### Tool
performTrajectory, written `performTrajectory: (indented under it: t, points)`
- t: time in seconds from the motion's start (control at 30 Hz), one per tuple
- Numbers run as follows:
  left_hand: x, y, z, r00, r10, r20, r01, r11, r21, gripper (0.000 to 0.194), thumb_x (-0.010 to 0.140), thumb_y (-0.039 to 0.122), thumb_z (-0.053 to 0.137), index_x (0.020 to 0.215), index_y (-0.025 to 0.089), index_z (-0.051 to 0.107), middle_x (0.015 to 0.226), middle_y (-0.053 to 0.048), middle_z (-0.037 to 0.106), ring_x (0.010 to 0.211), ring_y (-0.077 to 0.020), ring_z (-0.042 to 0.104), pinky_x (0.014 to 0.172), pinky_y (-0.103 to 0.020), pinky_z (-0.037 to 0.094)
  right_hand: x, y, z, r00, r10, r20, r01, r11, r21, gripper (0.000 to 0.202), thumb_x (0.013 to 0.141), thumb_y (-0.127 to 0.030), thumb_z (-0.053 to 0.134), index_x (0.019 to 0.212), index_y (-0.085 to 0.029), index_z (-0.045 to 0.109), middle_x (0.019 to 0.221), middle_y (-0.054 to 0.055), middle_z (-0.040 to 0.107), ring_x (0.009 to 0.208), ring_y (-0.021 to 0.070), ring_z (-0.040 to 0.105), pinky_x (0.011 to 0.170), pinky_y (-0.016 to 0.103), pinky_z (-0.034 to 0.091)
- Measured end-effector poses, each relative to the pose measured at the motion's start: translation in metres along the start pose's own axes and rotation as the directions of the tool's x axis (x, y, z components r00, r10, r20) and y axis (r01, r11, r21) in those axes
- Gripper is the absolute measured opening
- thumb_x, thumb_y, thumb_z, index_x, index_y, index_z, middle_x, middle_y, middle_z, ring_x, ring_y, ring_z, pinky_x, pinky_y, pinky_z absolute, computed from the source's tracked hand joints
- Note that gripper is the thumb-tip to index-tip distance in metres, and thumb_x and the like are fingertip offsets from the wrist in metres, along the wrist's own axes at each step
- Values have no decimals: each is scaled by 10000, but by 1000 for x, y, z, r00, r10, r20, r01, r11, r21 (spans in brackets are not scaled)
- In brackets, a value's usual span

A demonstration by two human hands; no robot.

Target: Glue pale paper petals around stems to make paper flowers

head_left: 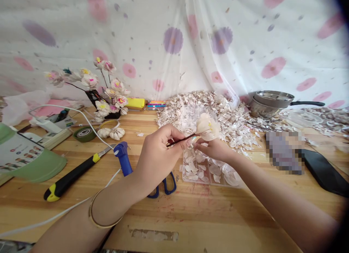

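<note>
My left hand (163, 155) is closed around the thin dark stem of an artificial flower (208, 127) with pale, cream petals and a yellow centre. The bloom points right, above a clear compartment box (196, 182) of loose pale petals. Just under the bloom, my right hand (212, 149) has its fingers drawn together at the flower's base, touching it; its fingertips are partly hidden. A blue glue gun (124, 158) lies left of my left hand, and blue-handled scissors (170, 184) are partly covered by my wrist.
A large heap of dry petals (234, 115) spreads behind the box. Metal pans (272, 100) and a dark phone (324, 169) are at right. To the left lie a black-and-yellow utility knife (73, 175), a green cap (40, 165), tape (85, 133) and a vase of finished flowers (95, 100).
</note>
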State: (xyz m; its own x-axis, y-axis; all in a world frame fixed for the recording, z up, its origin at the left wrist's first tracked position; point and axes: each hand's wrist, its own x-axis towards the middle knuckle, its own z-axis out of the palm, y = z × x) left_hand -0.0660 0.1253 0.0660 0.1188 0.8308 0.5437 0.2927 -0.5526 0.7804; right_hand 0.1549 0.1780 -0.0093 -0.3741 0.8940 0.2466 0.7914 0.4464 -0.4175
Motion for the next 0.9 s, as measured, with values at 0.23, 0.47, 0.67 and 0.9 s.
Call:
performTrajectory:
  t: [0.23, 0.47, 0.67, 0.9]
  points:
    - [1, -3, 3, 1000, -3, 22, 3, 1000, -4, 123, 759, 198, 736, 710, 198, 624, 680, 51, 694, 636, -88, 639, 576, -163, 492, 8, 32, -5, 999, 27, -17, -28, 998, -51, 178, 830, -149, 595, 879, -231, 745, 1224, 99, 628, 1195, 316, 504, 1032, 531, 373]
    - [0, -5, 3, 1000, -22, 16, 22, 1000, 5, 139, 762, 221, 735, 698, 199, 615, 658, 49, 676, 617, -95, 620, 562, -179, 483, 2, 22, -6, 994, -58, 95, 63, 997, -44, 264, 778, -67, 584, 892, -235, 754, 1266, 98, 602, 1210, 338, 488, 967, 526, 443]
    - [0, -5, 6, 999, -28, 21, 27, 999, 25, 141, 754, 209, 734, 687, 200, 611, 649, 49, 669, 612, -96, 616, 560, -183, 478, -7, 10, -21, 979, -146, 141, 150, 989, -13, 265, 770, -200, 701, 1022, -270, 739, 1370, 88, 533, 1306, 355, 402, 1010, 529, 423]
    - [-2, -5, 9, 999, -40, 33, 40, 999, 28, 122, 757, 201, 728, 698, 204, 621, 660, 49, 685, 624, -100, 638, 571, -179, 496, -11, 1, 10, 991, -123, 54, 125, 992, -26, 121, 820, -206, 656, 905, -228, 739, 1278, 96, 593, 1233, 320, 484, 1006, 500, 442]
